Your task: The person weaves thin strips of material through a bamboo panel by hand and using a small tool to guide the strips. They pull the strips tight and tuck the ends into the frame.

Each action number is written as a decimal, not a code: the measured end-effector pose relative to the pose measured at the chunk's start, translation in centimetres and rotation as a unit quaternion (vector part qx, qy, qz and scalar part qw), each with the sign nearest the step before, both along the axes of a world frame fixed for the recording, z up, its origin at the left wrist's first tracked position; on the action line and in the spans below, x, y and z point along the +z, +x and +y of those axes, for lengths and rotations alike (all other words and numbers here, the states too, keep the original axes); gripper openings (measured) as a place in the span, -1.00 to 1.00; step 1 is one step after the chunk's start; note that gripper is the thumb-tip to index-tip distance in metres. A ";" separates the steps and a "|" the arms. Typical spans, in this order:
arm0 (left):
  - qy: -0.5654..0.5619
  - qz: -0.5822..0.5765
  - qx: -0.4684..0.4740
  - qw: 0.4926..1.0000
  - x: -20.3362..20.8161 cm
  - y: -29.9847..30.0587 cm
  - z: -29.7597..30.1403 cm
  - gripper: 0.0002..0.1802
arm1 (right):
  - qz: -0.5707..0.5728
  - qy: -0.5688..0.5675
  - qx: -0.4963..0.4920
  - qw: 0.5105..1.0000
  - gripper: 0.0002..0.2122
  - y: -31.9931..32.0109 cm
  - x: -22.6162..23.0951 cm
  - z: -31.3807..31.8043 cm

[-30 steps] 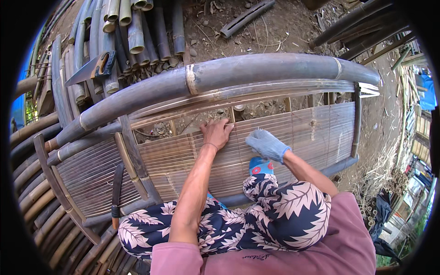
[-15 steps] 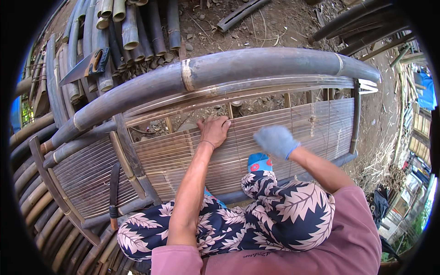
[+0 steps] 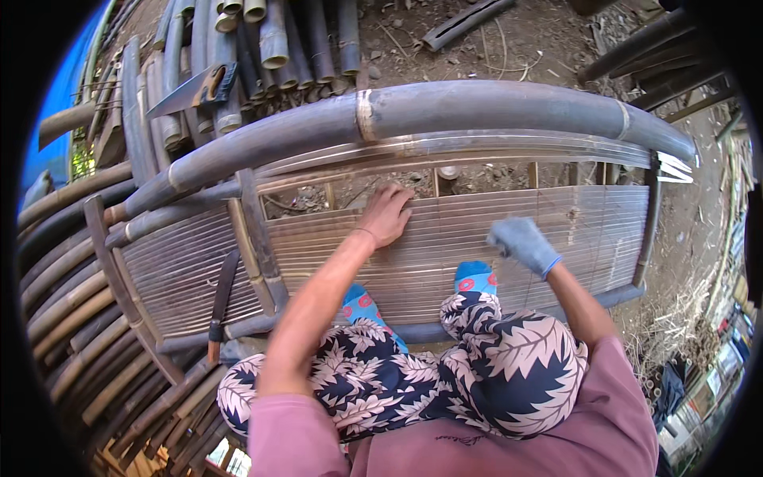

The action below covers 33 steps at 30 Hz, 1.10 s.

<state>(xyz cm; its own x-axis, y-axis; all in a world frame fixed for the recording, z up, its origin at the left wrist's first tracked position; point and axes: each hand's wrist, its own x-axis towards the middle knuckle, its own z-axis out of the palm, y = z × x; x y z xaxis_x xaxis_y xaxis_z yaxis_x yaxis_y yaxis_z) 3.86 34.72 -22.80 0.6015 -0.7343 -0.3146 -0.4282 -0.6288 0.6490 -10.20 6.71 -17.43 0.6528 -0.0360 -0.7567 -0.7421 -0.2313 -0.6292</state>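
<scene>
A panel of thin bamboo slats (image 3: 445, 274) is set in a bamboo frame in front of me. My left hand (image 3: 386, 215), bare, lies on the panel's upper slats, fingers stretched over the far edge. My right hand (image 3: 523, 245) wears a grey-blue glove and is over the panel's right half. Its fingers are curled in; whatever they hold, if anything, is hidden. My socked feet, blue with red rings, rest on the panel: the right foot (image 3: 475, 278) below the glove, the left foot (image 3: 366, 308) partly under my trousers.
A thick bamboo pole (image 3: 477, 107) forms the frame's far side. A long dark-bladed knife (image 3: 226, 288) lies on the left slatted section. A handsaw (image 3: 195, 89) rests on stacked bamboo poles (image 3: 274, 48) at the back left. More poles (image 3: 75, 310) lie at the left.
The view has swung, so the frame sits further right in the picture. My left hand has slid slightly left along the slat edge. The right glove, blurred before, now shows curled fingers.
</scene>
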 end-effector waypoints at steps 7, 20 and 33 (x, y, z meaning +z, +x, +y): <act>0.100 -0.152 -0.322 0.929 7.4 1.6 8.7 -0.61 | -0.017 -0.258 -0.181 0.949 -0.69 -2.1 0.6 -13.7; -0.115 -0.020 -0.063 0.991 3.7 -2.4 7.6 -0.86 | -0.252 -0.156 0.211 0.931 -0.35 1.6 1.3 11.9; -0.192 0.113 -0.078 0.972 9.5 3.3 9.7 -0.64 | -0.251 -0.235 0.229 0.911 -0.29 5.1 5.5 13.7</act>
<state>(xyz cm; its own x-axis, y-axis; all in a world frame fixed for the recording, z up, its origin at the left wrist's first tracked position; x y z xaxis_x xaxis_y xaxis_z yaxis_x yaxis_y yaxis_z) 7.11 44.42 -13.33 0.4216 -0.8999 -0.1112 -0.3182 -0.2617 0.9112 -5.06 20.37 -11.93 0.9402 0.0846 -0.3299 -0.1456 -0.7759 -0.6138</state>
